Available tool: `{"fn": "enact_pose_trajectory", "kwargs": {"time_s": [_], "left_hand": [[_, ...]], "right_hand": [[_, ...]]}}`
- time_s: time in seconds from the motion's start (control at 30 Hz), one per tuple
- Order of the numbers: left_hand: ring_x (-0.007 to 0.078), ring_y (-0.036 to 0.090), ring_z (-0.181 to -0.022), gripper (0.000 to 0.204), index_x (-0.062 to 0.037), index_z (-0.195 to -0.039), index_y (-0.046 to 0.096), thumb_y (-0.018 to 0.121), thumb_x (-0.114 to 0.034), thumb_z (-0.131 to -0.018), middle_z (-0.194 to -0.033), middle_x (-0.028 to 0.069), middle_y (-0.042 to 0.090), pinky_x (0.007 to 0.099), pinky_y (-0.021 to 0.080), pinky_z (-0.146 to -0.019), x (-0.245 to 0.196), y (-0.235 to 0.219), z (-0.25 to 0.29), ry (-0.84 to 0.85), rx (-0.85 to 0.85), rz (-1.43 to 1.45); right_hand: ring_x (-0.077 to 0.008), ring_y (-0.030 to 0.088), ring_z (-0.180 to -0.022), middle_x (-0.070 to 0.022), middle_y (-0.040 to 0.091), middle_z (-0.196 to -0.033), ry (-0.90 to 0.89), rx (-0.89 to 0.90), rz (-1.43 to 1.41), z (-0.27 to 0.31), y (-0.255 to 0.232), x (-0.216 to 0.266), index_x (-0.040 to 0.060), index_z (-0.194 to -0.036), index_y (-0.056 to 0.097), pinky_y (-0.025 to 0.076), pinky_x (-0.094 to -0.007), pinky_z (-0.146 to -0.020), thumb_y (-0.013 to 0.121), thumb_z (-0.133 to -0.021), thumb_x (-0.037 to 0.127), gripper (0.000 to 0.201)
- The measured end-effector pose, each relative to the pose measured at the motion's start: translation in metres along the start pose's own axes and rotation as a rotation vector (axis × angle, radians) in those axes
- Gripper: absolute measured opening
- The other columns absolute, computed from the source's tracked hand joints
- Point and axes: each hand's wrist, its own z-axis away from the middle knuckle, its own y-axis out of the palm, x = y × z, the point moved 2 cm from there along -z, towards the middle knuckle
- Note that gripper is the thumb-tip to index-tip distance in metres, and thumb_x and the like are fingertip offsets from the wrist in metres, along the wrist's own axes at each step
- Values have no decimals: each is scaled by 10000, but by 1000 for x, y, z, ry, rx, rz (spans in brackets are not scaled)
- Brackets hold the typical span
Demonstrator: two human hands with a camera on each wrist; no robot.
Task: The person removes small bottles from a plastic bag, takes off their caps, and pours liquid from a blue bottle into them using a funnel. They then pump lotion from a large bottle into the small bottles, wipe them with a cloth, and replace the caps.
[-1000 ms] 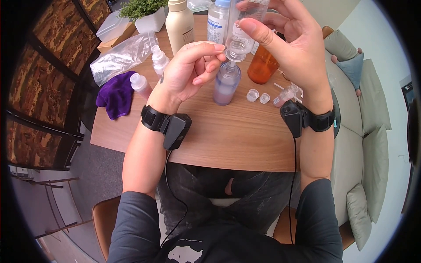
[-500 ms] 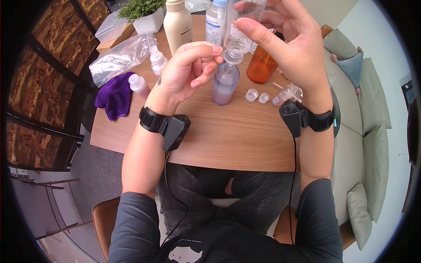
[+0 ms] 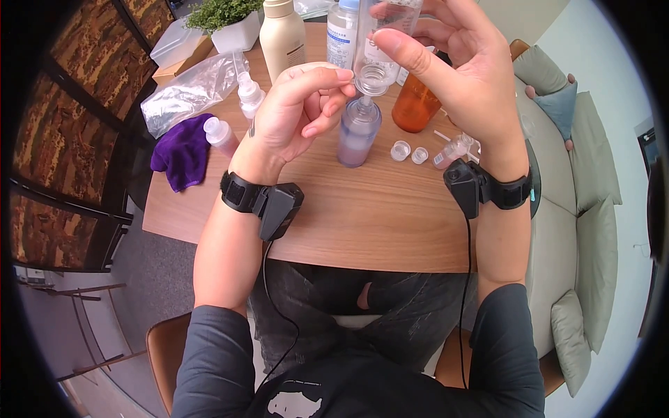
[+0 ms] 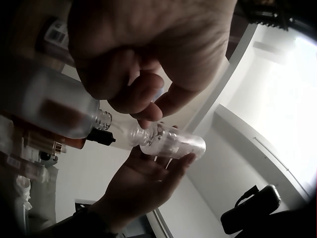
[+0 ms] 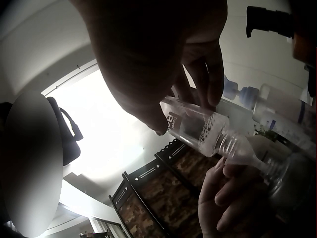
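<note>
My right hand [image 3: 401,28] grips a clear labelled bottle [image 3: 382,35] and holds it tipped mouth-down above the table [image 3: 362,223]. Its threaded neck [image 5: 230,146] points into a small clear funnel [image 3: 368,87]. The funnel sits on a frosted lilac bottle [image 3: 358,131] that stands upright on the table. My left hand [image 3: 341,82] pinches the funnel's rim between thumb and index finger, with the other fingers curled below. In the left wrist view the clear bottle [image 4: 171,143] lies across my right palm, next to the frosted bottle [image 4: 54,111].
Behind stand a beige bottle [image 3: 282,35], a white blue-labelled bottle [image 3: 343,35] and an orange bottle [image 3: 414,104]. At the left are a spray bottle [image 3: 251,94], pink bottle [image 3: 221,136], purple cloth [image 3: 182,150] and plastic bag [image 3: 188,87]. Two caps [image 3: 409,152] and a vial [image 3: 453,148] lie at the right.
Almost nothing differs. Both hands keep the same hold, and the bottle stays tipped over the funnel.
</note>
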Motion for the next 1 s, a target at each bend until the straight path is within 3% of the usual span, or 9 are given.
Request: {"fn": "enact_pose_trajectory", "kwargs": {"time_s": [0.17, 0.33, 0.43, 1.0], "left_hand": [[61, 365, -410, 247, 20, -927, 725, 634, -190, -1020, -637, 12, 580, 226, 240, -410, 1, 1, 0, -2, -12, -22], [49, 357, -408, 245, 24, -927, 720, 649, -194, -1012, -634, 11, 581, 217, 232, -407, 1, 1, 0, -19, -38, -23], [44, 350, -402, 247, 27, -924, 715, 657, -198, -1009, -628, 8, 577, 214, 225, -400, 0, 3, 1, -16, -46, -46], [54, 350, -394, 243, 32, -911, 695, 657, -189, -1003, -626, -12, 543, 221, 221, -383, 1, 1, 0, -48, -48, 53]], "right_hand": [[-160, 710, -1018, -141, 711, -1220, -38, -3, -5, -1, 0, -3, -22, -1455, 530, 534, -224, -761, 812, -934, 115, 609], [-177, 708, -1033, -149, 707, -1232, 33, -5, 37, 0, 0, 4, -24, -1453, 529, 551, -260, -838, 812, -932, 112, 608], [-183, 707, -1040, -150, 704, -1237, -21, 2, -20, 0, 0, -1, -25, -1452, 529, 555, -276, -872, 811, -931, 110, 608], [-189, 711, -1052, -158, 707, -1241, -21, 3, -39, 0, 1, -3, -32, -1448, 525, 565, -280, -881, 806, -931, 97, 602]]}}
